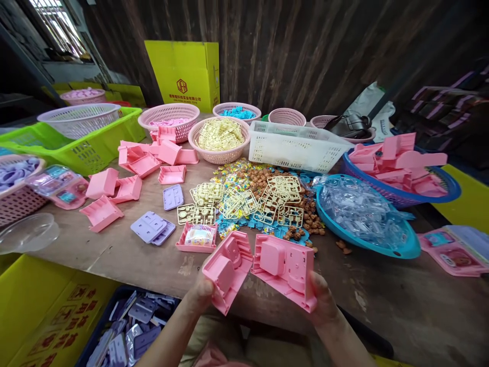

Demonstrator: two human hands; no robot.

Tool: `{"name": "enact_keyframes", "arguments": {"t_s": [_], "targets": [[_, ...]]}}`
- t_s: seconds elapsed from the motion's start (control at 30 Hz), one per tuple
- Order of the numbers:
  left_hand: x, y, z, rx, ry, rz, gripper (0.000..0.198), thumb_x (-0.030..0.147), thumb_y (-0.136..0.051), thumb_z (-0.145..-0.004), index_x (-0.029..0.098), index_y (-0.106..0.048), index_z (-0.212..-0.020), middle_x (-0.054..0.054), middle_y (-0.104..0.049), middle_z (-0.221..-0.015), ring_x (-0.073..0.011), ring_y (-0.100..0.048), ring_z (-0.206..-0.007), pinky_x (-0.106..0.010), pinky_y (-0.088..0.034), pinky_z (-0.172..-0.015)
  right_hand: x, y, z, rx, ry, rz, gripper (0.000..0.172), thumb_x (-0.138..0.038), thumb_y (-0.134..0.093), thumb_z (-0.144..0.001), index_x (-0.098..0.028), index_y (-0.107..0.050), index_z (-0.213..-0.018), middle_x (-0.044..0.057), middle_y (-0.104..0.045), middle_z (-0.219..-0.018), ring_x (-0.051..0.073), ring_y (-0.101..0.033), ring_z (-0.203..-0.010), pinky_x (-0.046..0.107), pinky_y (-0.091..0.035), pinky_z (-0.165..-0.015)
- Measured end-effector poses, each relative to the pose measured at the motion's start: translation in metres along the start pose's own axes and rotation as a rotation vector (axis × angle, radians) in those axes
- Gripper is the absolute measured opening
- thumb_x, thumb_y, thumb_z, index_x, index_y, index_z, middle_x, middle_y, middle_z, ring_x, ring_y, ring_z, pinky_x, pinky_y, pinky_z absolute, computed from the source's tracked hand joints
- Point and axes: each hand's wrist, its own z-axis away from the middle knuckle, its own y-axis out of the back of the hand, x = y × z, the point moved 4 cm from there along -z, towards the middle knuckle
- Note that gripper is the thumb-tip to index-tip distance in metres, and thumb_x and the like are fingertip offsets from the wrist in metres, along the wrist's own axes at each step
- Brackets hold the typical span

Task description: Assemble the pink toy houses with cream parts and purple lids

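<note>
My left hand (199, 294) grips a pink moulded plastic shell half (227, 269) at the table's near edge. My right hand (324, 302) grips a second pink shell half (286, 268), held beside the first with their inner edges almost touching. Both pieces face me with their hollow moulded insides. Just beyond them on the table lies a small pink tray with a printed insert (197, 237), lilac plates (153, 227) and cream part frames (244, 201) on a heap of brown and blue small pieces.
Wooden table (401, 300) crowded with pink shells (126, 176), a blue bowl of clear parts (362, 216), a blue basket of pink parts (401, 165), a white crate (296, 145), pink baskets (219, 137), green crate (80, 140). A blue bin of lilac plates (130, 326) sits below.
</note>
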Motion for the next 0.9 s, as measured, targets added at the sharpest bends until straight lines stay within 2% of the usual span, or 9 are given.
{"name": "enact_keyframes", "arguments": {"t_s": [0.07,0.13,0.3,0.37,0.47,0.57,0.67,0.8,0.9], "targets": [[0.002,-0.002,-0.001,-0.031,-0.049,-0.033,0.047,0.036,-0.086,-0.047,0.020,-0.072,-0.089,-0.003,-0.073,-0.076,-0.0202,-0.068,-0.072,-0.025,-0.055,-0.067,0.000,-0.001,-0.002,-0.012,0.005,-0.022,0.083,-0.079,-0.048,-0.055,-0.022,-0.061,-0.114,0.014,-0.067,-0.107,0.036,-0.056,-0.109,0.053,-0.041,-0.094],[0.002,-0.003,-0.001,-0.045,-0.060,-0.031,0.043,0.039,-0.083,-0.051,0.019,-0.073,-0.088,-0.003,-0.073,-0.074,-0.0196,-0.068,-0.071,-0.026,-0.055,-0.068,0.000,0.000,-0.004,-0.018,0.019,-0.041,0.077,-0.077,-0.048,-0.058,-0.022,-0.062,-0.111,0.013,-0.067,-0.109,0.035,-0.056,-0.110,0.052,-0.042,-0.094],[0.003,0.000,0.000,0.076,-0.038,-0.018,0.049,0.052,-0.076,-0.057,0.019,-0.071,-0.092,-0.004,-0.072,-0.077,-0.0215,-0.068,-0.077,-0.030,-0.054,-0.078,0.001,-0.001,-0.004,-0.029,0.005,-0.066,0.069,-0.073,-0.054,-0.059,-0.022,-0.066,-0.104,0.012,-0.066,-0.111,0.034,-0.055,-0.112,0.050,-0.041,-0.096],[0.003,-0.005,-0.001,0.100,-0.040,-0.049,0.057,0.056,-0.073,-0.058,0.018,-0.069,-0.100,-0.006,-0.073,-0.082,-0.0249,-0.067,-0.084,-0.034,-0.052,-0.084,0.001,-0.002,-0.004,-0.036,-0.007,-0.068,0.069,-0.072,-0.057,-0.057,-0.021,-0.067,-0.102,0.012,-0.068,-0.107,0.035,-0.055,-0.113,0.049,-0.041,-0.096],[0.006,-0.022,-0.005,0.035,-0.059,-0.153,0.072,0.057,-0.072,-0.059,0.016,-0.060,-0.118,-0.011,-0.070,-0.104,-0.0327,-0.060,-0.106,-0.042,-0.044,-0.097,0.002,-0.001,-0.003,-0.040,-0.003,-0.055,0.072,-0.073,-0.057,-0.055,-0.020,-0.067,-0.104,0.013,-0.069,-0.105,0.036,-0.054,-0.113,0.050,-0.040,-0.097],[0.007,-0.037,-0.008,-0.081,-0.079,-0.329,0.087,0.058,-0.070,-0.061,0.017,-0.045,-0.133,-0.012,-0.053,-0.132,-0.0355,-0.040,-0.127,-0.045,-0.028,-0.109,0.006,0.008,-0.003,-0.031,-0.001,-0.081,0.069,-0.071,-0.059,-0.057,-0.020,-0.068,-0.102,0.013,-0.068,-0.107,0.036,-0.053,-0.115,0.051,-0.038,-0.099],[0.009,-0.041,-0.007,-0.139,-0.075,-0.536,0.097,0.061,-0.070,-0.059,0.019,-0.034,-0.139,-0.009,-0.035,-0.146,-0.0346,-0.025,-0.136,-0.045,-0.018,-0.113,0.012,0.027,-0.001,0.067,-0.009,-0.131,0.063,-0.068,-0.061,-0.059,-0.021,-0.069,-0.101,0.012,-0.069,-0.107,0.035,-0.052,-0.116,0.051,-0.037,-0.101],[0.026,-0.041,-0.010,-0.126,-0.173,-0.927,0.101,0.064,-0.070,-0.057,0.022,-0.030,-0.141,-0.010,-0.029,-0.149,-0.0337,-0.021,-0.137,-0.046,-0.015,-0.114,0.016,0.054,0.005,0.222,-0.010,-0.205,0.061,-0.068,-0.061,-0.059,-0.023,-0.071,-0.098,0.010,-0.070,-0.105,0.036,-0.054,-0.114,0.051,-0.037,-0.102],[0.053,-0.047,-0.028,-0.084,-0.365,-1.194,0.102,0.063,-0.068,-0.059,0.023,-0.025,-0.142,-0.012,-0.030,-0.147,-0.0326,-0.024,-0.136,-0.047,-0.017,-0.113,0.014,0.060,0.008,0.225,-0.016,-0.214,0.064,-0.069,-0.055,-0.065,-0.025,-0.066,-0.109,0.009,-0.068,-0.109,0.034,-0.054,-0.115,0.050,-0.036,-0.103]]}}
